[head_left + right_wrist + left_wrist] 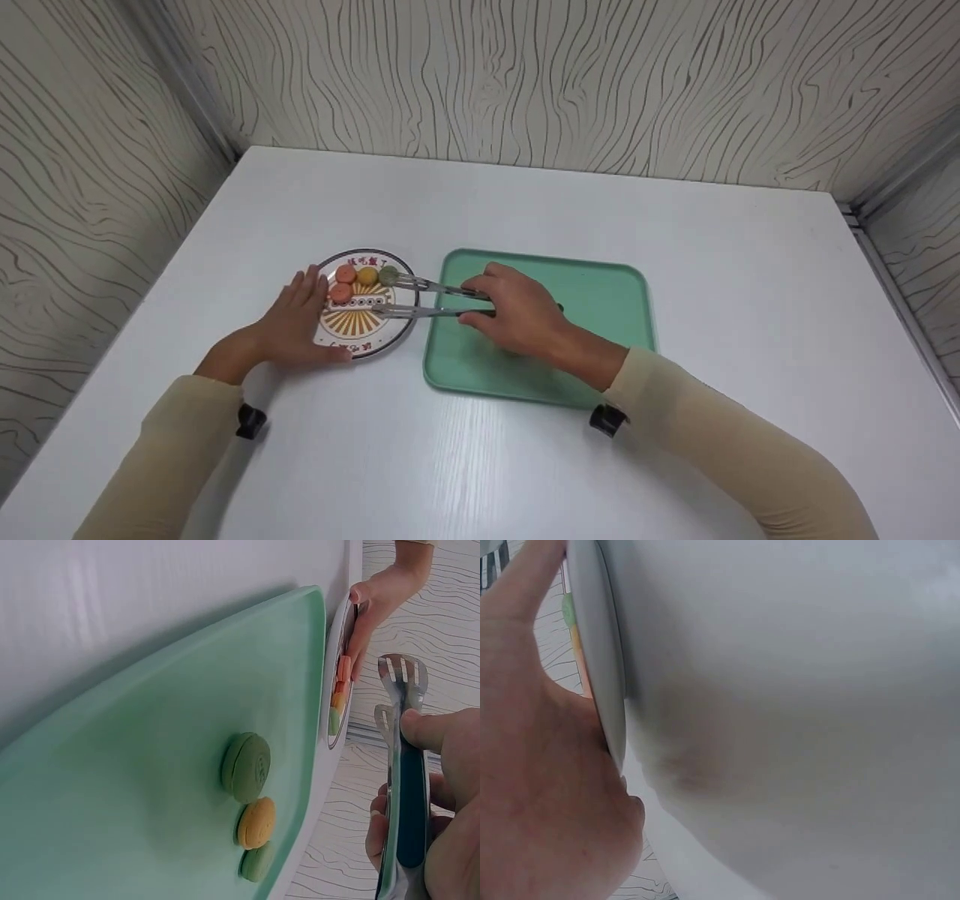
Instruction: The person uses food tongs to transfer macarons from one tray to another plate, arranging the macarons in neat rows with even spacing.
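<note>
My right hand (521, 307) grips a pair of metal tongs (424, 311) with dark handles, reaching left from above the tray. The tongs' two arms are spread apart over the round printed plate (379, 341); the upper tip overlaps a green macaron (389, 276) there. Beside that one sit a yellow macaron (367, 276) and two pink macarons (342, 292). With fingers fairly straight, my left hand (296, 322) rests along the plate's left rim, thumb at its lower edge. In the right wrist view, two green macarons (247, 767) and an orange macaron (256, 823) lie on the green tray (150, 757).
The plate and tray stand side by side on a white table (360, 457), with a narrow gap between them. Wood-patterned panels (525, 82) rise behind the table and at its sides. A black wrist device (251, 421) shows at each sleeve.
</note>
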Demonstrator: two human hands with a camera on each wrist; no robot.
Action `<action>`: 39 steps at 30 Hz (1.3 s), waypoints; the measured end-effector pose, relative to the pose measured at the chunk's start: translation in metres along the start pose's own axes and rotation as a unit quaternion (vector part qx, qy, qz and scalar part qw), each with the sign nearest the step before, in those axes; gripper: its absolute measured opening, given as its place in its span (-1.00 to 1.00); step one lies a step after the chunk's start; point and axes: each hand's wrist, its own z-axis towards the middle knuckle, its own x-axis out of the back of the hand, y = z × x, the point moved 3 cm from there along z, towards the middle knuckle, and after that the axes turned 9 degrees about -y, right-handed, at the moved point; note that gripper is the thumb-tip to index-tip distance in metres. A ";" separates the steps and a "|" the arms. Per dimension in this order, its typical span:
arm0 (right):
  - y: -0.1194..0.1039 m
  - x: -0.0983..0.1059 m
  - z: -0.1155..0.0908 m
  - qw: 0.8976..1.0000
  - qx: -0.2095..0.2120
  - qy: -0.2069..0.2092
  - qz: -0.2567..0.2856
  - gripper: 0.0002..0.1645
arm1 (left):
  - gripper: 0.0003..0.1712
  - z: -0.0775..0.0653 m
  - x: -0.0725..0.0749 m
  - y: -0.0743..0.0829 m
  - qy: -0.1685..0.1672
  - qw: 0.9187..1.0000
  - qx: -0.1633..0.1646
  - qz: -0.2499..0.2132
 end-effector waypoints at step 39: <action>0.047 0.025 -0.033 0.999 -0.034 0.031 -0.001 -0.52 | 0.57 -0.001 0.001 0.001 -0.006 1.000 0.007 -0.011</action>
